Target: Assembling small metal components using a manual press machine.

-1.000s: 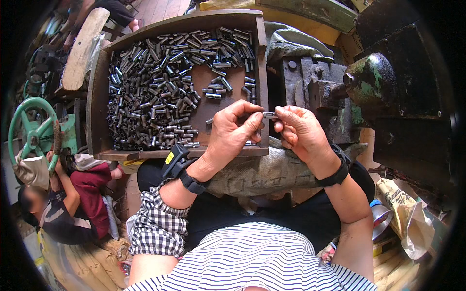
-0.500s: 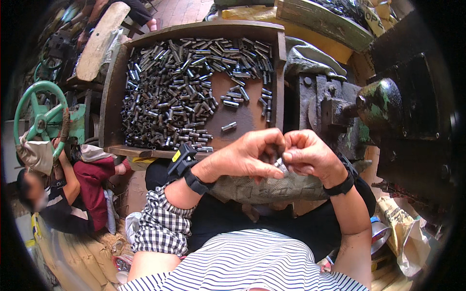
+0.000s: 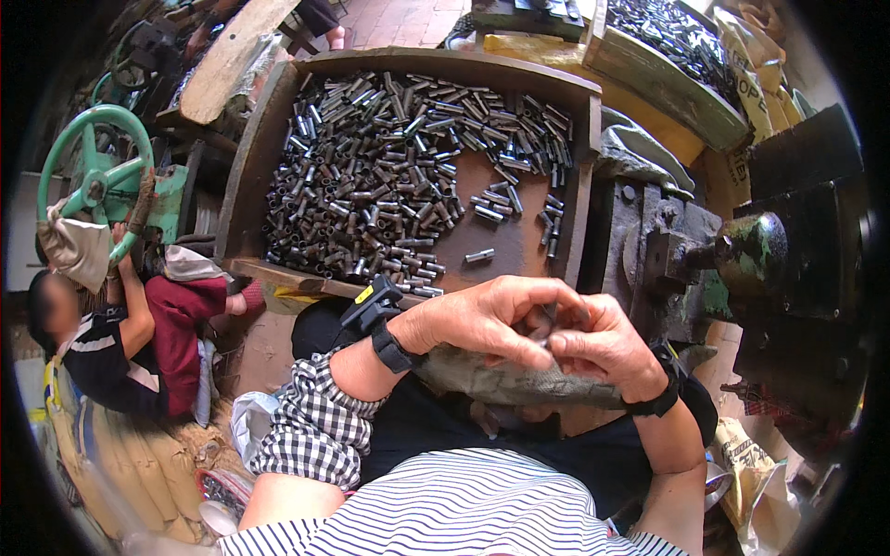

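Observation:
My left hand (image 3: 496, 320) and my right hand (image 3: 616, 347) meet just in front of the tray's near right corner, their fingertips pinched close together. Whatever small piece sits between them is mostly hidden by the fingers. Beyond them stands a wooden tray (image 3: 445, 61) heaped with short metal tubes (image 3: 362, 185), dark or shiny. One loose tube (image 3: 479, 256) lies apart on the tray floor, nearest my left hand. Below the hands a grey-green cloth (image 3: 510, 382) lies across my lap.
On the right stands a dark, greasy machine (image 3: 797, 259) beside the tray. A green handwheel (image 3: 95, 185) and a seated co-worker (image 3: 120, 343) are on the left. Another wooden bin (image 3: 663, 83) of metal parts sits at the back right. Paper sacks (image 3: 756, 482) lie lower right.
The view has shifted, so the tray and machine appear farther right and slightly lower. My hands stay together; a shiny bit seen between them earlier is now covered by fingers.

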The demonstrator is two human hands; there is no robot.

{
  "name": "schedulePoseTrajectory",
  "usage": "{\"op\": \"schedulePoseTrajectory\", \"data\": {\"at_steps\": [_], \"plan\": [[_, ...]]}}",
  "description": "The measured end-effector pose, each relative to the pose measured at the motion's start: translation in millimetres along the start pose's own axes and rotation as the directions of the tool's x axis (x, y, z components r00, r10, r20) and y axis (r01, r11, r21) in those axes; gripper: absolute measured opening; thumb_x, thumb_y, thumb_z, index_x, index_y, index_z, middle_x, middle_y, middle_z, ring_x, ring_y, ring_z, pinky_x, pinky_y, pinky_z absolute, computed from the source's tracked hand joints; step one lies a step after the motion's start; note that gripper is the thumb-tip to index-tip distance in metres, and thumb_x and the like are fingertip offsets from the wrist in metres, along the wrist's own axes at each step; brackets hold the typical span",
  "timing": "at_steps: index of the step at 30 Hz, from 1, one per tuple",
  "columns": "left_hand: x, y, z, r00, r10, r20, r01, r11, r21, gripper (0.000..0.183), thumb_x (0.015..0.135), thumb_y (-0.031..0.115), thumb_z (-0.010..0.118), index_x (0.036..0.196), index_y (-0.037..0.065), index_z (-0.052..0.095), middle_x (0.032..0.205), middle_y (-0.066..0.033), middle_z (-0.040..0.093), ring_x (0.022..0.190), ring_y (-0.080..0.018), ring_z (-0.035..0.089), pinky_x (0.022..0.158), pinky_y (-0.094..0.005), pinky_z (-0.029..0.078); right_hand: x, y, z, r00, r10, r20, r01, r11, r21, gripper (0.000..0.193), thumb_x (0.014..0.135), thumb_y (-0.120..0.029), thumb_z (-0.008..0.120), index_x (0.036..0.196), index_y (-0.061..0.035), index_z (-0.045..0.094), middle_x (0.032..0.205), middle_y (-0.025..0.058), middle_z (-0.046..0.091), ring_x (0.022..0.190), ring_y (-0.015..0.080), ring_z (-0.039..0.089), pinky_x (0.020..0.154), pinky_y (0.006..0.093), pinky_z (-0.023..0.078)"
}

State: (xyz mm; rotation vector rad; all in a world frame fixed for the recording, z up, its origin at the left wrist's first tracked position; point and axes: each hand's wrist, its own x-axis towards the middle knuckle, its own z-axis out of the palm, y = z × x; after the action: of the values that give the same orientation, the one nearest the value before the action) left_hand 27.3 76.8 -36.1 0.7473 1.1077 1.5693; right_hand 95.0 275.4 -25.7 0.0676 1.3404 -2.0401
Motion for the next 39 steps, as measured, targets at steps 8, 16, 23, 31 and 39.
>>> {"op": "schedulePoseTrajectory", "data": {"at_steps": [8,16,23,31,39], "plan": [[-25,0,-25,0.955,0.277,-0.111,-0.183,0.839,0.513,0.039,0.085,0.012,0.063,0.121,0.0,0.05,0.096,-0.0085,0.065,0.086,-0.0125,0.062,0.078,-0.0267,0.049,40,-23,12,0.996,-0.01,-0.084,-0.001,0.992,-0.123,0.018,0.083,-0.018,0.067,0.082,-0.001,0.06,0.063,0.0049,0.061,0.044,0.0041,0.052,0.035,0.0167,0.035],[-60,17,-54,0.579,0.075,-0.812,-0.075,0.996,0.039,0.02,0.078,0.004,0.048,0.097,0.001,0.052,0.078,-0.005,0.058,0.066,-0.009,0.059,0.047,-0.0196,0.044,144,-10,-27,0.694,-0.719,0.042,-0.122,-0.175,-0.977,0.013,0.08,-0.008,0.057,0.082,0.0041,0.055,0.078,0.0204,0.062,0.071,0.0319,0.065,0.062,0.0399,0.051],[-56,-5,-61,0.623,0.594,-0.509,0.339,0.381,0.86,0.014,0.074,0.003,0.06,0.088,0.002,0.06,0.081,-0.0127,0.06,0.072,-0.0258,0.061,0.062,-0.035,0.048,132,-1,1,0.789,-0.599,-0.135,-0.28,-0.156,-0.947,0.01,0.076,-0.005,0.055,0.083,0.0019,0.053,0.083,0.0219,0.06,0.079,0.0379,0.062,0.07,0.043,0.052],[-27,-10,-53,0.707,0.462,-0.536,0.525,0.165,0.835,0.02,0.075,0.007,0.063,0.094,0.007,0.059,0.082,-0.0123,0.059,0.078,-0.0321,0.062,0.065,-0.0402,0.051,82,-8,20,0.687,-0.711,-0.146,-0.029,0.174,-0.984,0.017,0.074,-0.01,0.063,0.081,0.001,0.051,0.076,0.0188,0.058,0.069,0.0371,0.059,0.063,0.0422,0.048],[15,-27,-20,0.909,0.208,-0.361,0.277,0.347,0.896,0.025,0.072,0.02,0.069,0.088,0.003,0.058,0.08,-0.0167,0.062,0.08,-0.0361,0.061,0.069,-0.0444,0.049,38,-6,11,0.636,-0.741,-0.218,0.091,0.352,-0.931,0.016,0.075,-0.004,0.064,0.086,0.0037,0.056,0.075,0.0171,0.06,0.063,0.025,0.062,0.057,0.0318,0.049]]}}
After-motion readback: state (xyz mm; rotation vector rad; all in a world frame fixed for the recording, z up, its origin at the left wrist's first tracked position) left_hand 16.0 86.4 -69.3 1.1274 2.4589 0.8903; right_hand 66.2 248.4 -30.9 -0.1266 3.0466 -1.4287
